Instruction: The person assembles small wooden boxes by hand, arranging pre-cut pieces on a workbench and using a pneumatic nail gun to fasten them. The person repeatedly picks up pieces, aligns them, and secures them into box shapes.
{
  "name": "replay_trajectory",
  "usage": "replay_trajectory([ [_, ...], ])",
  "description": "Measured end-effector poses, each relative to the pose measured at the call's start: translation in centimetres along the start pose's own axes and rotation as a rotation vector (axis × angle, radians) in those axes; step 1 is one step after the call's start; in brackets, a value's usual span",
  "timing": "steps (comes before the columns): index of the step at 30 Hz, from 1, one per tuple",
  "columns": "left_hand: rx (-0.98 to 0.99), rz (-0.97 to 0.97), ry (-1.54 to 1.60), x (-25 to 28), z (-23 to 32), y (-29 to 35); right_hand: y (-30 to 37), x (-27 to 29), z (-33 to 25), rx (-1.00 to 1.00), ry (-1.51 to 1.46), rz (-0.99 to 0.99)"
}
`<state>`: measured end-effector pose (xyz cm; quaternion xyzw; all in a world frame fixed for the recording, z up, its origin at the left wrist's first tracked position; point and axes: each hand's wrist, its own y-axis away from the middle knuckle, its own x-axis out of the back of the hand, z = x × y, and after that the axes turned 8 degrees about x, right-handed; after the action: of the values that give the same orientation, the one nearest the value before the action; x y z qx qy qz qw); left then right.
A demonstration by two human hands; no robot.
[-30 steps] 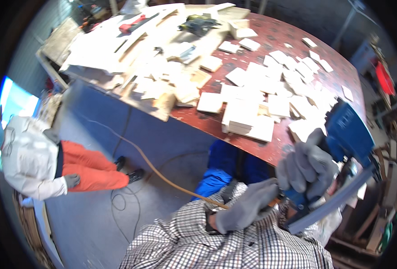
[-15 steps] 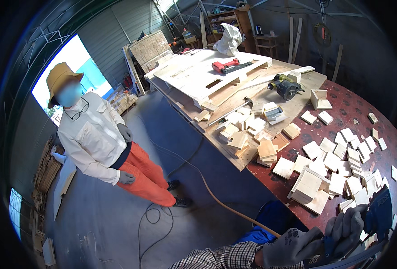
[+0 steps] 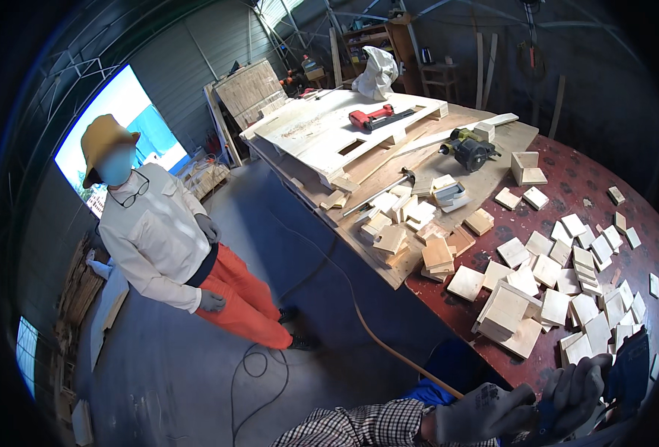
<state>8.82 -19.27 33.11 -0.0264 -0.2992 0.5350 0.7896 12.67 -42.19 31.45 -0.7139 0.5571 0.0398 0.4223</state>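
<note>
At the lower right, my left hand [image 3: 486,414] wears a grey glove below a checked sleeve, its fingers closed near a dark blue edge beside the other glove. My right hand [image 3: 577,389], gloved in grey too, has its fingers curled close to it. Against the right fingers stands a dark blue flat piece [image 3: 629,369] with pale marks; its kind cannot be told. What lies inside either hand is hidden. Just beyond them, many small pale wood blocks [image 3: 556,305] are strewn over the red patterned tabletop [image 3: 590,167]. A box-like wooden piece [image 3: 504,311] sits among them.
A red nail gun [image 3: 374,117] lies on a wooden frame panel [image 3: 307,123]. Nearby are a circular saw [image 3: 472,151], a hammer [image 3: 407,177] and a white sack [image 3: 378,73]. A person [image 3: 154,223] stands at the left; a hose [image 3: 366,328] crosses the floor.
The view has shifted slightly, so the table and the person sit a little differently in it. My hands stay close together, nearly in the same place.
</note>
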Motion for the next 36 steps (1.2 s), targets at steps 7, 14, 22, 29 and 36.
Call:
replay_trajectory([
  [7,-0.246,0.018,-0.137,-0.5,-0.4,0.5,0.3,-2.5,0.5,0.055,0.007,0.381],
  [14,0.138,-0.257,0.475,-0.2,0.1,0.0,0.1,-4.7,-0.6,0.035,0.008,0.434],
  [22,0.079,-0.139,0.675,-3.5,-1.4,1.7,-3.7,-10.5,-3.2,0.122,-0.141,-0.118],
  [29,0.101,-0.125,0.577,-1.1,0.1,0.5,-3.0,-10.4,-1.6,0.150,-0.202,-0.079],
  [36,0.126,-0.094,0.389,-0.8,1.0,1.6,1.8,-6.6,0.0,0.065,0.206,0.565],
])
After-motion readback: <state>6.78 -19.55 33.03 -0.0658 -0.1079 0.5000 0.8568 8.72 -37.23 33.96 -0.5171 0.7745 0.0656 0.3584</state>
